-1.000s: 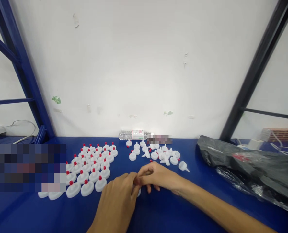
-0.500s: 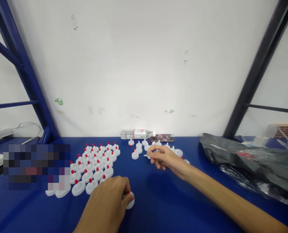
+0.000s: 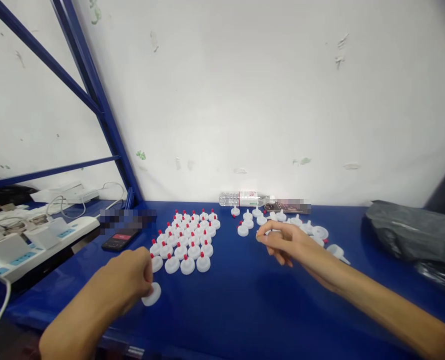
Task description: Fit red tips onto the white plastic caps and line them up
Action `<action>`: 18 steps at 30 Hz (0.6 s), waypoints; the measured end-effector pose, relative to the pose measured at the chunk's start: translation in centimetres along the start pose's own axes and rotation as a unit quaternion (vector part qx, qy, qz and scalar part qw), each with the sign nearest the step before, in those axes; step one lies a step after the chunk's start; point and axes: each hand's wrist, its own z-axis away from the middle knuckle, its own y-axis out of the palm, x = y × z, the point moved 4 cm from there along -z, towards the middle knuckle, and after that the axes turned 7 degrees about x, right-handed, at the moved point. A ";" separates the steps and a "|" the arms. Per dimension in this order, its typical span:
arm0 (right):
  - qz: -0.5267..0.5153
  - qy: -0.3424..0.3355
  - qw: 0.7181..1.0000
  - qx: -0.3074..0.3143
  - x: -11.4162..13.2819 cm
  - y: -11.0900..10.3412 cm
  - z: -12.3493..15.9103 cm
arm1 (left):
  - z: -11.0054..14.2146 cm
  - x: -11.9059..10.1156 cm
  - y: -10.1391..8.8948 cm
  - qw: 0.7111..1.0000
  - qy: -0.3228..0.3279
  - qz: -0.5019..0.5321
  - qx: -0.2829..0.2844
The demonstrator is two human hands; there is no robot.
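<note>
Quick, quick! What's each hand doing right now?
Left hand: closed, holding a white round piece.
Right hand: fingers curled; can't tell if it's holding anything.

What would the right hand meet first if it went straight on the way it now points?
Probably the white, round plastic cap just left of the right hand, though depth is unclear from this view and the hand might pass above it.

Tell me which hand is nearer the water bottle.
Right. The right hand is in front of the water bottle, near its capped end; the left hand is farther, to its front left.
</note>
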 end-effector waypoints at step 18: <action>0.538 -0.141 0.806 -0.203 0.7 -3.6 -0.1 | -5.4 8.3 0.6 0.995 -0.066 0.070 0.029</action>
